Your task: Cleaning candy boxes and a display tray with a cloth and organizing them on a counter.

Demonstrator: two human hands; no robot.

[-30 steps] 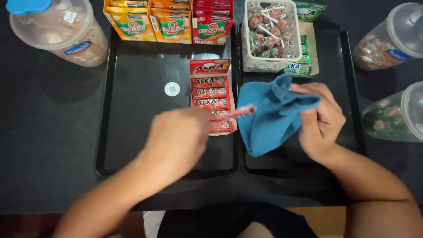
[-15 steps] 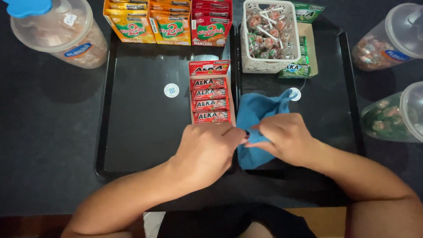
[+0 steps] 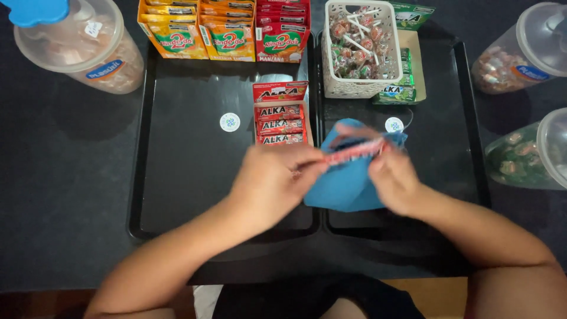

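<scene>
My left hand (image 3: 273, 184) pinches one end of a red candy stick (image 3: 353, 152), held level over the gap between two black trays. My right hand (image 3: 394, 177) grips a blue cloth (image 3: 345, 184) and presses it against the stick's other end. The stick and fingers are blurred. Just beyond my left hand, a red open carton of matching candy sticks (image 3: 280, 115) lies on the left tray (image 3: 195, 171).
The right tray (image 3: 449, 147) holds a white basket of lollipops (image 3: 360, 50) and green candy packs (image 3: 404, 88). Orange and red sachet boxes (image 3: 227, 29) line the far edge. Clear candy jars stand at far left (image 3: 77, 44) and at right (image 3: 520, 56), (image 3: 531, 153).
Both hands came together from apart a second ago. The red stick left the carton side and is now raised across the blue cloth, which has shifted slightly right.
</scene>
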